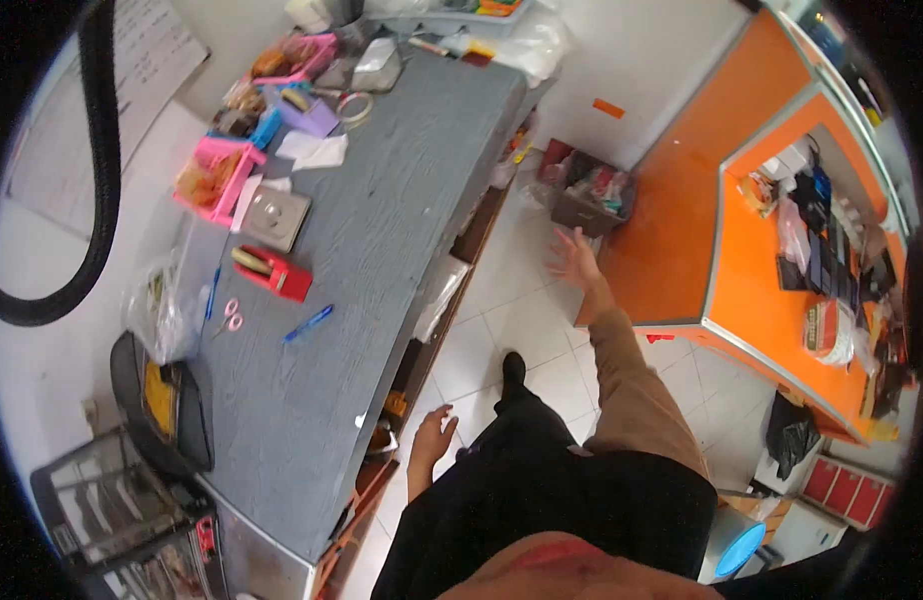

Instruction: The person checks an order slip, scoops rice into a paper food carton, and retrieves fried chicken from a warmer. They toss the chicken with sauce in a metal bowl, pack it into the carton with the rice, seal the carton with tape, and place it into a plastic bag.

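Observation:
My right hand point(577, 260) reaches forward at the end of a brown sleeve, fingers spread and holding nothing. It is in the air over the aisle, nearest to a dark grey bin point(585, 208) filled with packets. My left hand point(434, 438) hangs low by the edge of the grey workbench point(367, 230), fingers apart, with nothing in it. On the bench lie a blue pen point(310, 323), pink-handled scissors point(231, 318), a red tape dispenser point(273, 274) and a small square metal-topped device point(276, 217). Neither hand touches any of these.
Pink baskets point(218, 180) and a tape roll point(356, 108) are along the bench's wall side. An orange counter point(672, 230) borders the aisle on the right. Mesh trays point(112, 490) stand at the near left. Pale tiles point(532, 322) cover the floor; a black bag point(794, 435) hangs at right.

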`<state>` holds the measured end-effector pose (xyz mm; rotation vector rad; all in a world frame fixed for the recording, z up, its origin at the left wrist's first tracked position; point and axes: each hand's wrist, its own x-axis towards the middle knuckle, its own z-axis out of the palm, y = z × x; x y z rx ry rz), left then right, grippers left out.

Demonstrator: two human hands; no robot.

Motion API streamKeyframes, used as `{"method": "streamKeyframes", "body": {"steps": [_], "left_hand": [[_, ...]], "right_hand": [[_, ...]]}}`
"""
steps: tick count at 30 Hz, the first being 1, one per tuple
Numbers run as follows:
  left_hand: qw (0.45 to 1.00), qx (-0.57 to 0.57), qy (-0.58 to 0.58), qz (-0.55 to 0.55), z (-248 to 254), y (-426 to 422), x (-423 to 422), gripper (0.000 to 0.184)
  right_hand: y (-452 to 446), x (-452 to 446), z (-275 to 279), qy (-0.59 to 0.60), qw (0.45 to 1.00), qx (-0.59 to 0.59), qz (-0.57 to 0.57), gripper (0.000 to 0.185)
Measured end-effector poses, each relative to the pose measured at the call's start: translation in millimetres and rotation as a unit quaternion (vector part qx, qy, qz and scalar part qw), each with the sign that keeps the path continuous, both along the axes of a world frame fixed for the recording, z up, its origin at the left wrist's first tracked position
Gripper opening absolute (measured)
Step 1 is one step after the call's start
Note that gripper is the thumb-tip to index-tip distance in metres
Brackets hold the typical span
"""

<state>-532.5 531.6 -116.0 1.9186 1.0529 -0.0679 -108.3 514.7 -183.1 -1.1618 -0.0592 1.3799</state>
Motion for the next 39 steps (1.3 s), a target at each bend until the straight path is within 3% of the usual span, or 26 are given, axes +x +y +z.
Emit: {"method": "streamKeyframes", "body": {"steps": [1,2,3,5,6,9,13,14,16,18,20,22,23,24,27,29,30,31,32,33,34,36,38,39], "left_hand": [[0.999,0.028,0.011,0.013,2,-3,-6,0.030],[0.999,0.031,0.006,0.038,8,-5,-12,0.031],[0.997,0.035,-0.009,0.069,12,-9,-20,0.031],[0.991,0.037,-0.022,0.129,30,-24,-44,0.032],[0.986,0.037,-0.024,0.159,45,-34,-56,0.032],[0.966,0.044,-0.062,0.249,64,-79,-116,0.030],[0.907,0.119,-0.104,0.390,93,-152,-215,0.036],[0.879,0.148,-0.100,0.441,96,-173,-237,0.039],[0.798,0.274,-0.100,0.528,116,-206,-273,0.047],[0.725,0.381,-0.017,0.573,145,-230,-303,0.056],[0.680,0.487,-0.046,0.546,135,-259,-330,0.054],[0.741,0.544,0.024,0.394,136,-274,-376,0.051],[0.744,0.478,0.120,0.451,129,-285,-397,0.053],[0.722,0.482,0.136,0.478,119,-299,-421,0.053],[0.674,0.455,0.017,0.582,62,-336,-516,0.052],[0.629,0.341,0.085,0.693,24,-374,-583,0.051],[0.602,0.235,0.179,0.742,1,-399,-615,0.058],[0.561,0.121,0.263,0.775,-27,-425,-645,0.065],[0.553,-0.025,0.283,0.783,-73,-470,-673,0.070],[0.532,-0.166,0.295,0.776,-99,-498,-707,0.075],[0.522,-0.166,0.297,0.782,-79,-499,-733,0.075],[0.407,-0.141,0.073,0.900,-21,-512,-770,0.086],[0.400,-0.037,-0.085,0.912,17,-487,-824,0.090],[0.394,0.040,-0.142,0.907,22,-473,-852,0.090]], "right_hand": [[7,-36,32,0.088,0.982,0.165,-0.007,0.074],[15,-69,59,0.178,0.930,0.322,-0.014,0.075],[22,-101,85,0.190,0.928,0.322,0.009,0.075],[30,-166,126,0.304,0.823,0.471,0.088,0.076],[35,-197,140,0.322,0.817,0.464,0.114,0.076],[42,-296,173,0.383,0.712,0.514,0.285,0.075],[21,-443,204,0.441,0.620,0.491,0.424,0.075],[9,-483,206,0.455,0.603,0.473,0.453,0.075],[-24,-563,205,0.466,0.623,0.394,0.489,0.075],[-65,-649,198,0.508,0.593,0.317,0.539,0.074],[-115,-724,191,0.369,0.658,0.183,0.630,0.074],[-168,-786,158,0.350,0.552,0.113,0.749,0.072],[-188,-807,148,0.350,0.518,0.106,0.773,0.072],[-203,-827,145,0.358,0.509,0.090,0.778,0.072],[-220,-891,132,0.375,0.486,0.059,0.787,0.071],[-215,-929,142,0.266,0.438,-0.012,0.859,0.071],[-210,-952,149,0.267,0.426,-0.014,0.864,0.071],[-202,-975,158,0.362,0.353,-0.030,0.862,0.070],[-192,-1003,164,0.452,0.275,-0.046,0.847,0.068],[-185,-1041,169,0.451,0.261,-0.041,0.853,0.068],[-181,-1077,170,0.361,0.306,0.024,0.881,0.062],[-187,-1146,165,0.178,0.390,0.154,0.890,0.052],[-202,-1223,148,0.062,0.583,0.193,0.787,0.046],[-207,-1259,133,0.082,0.628,0.291,0.717,0.059]]}}
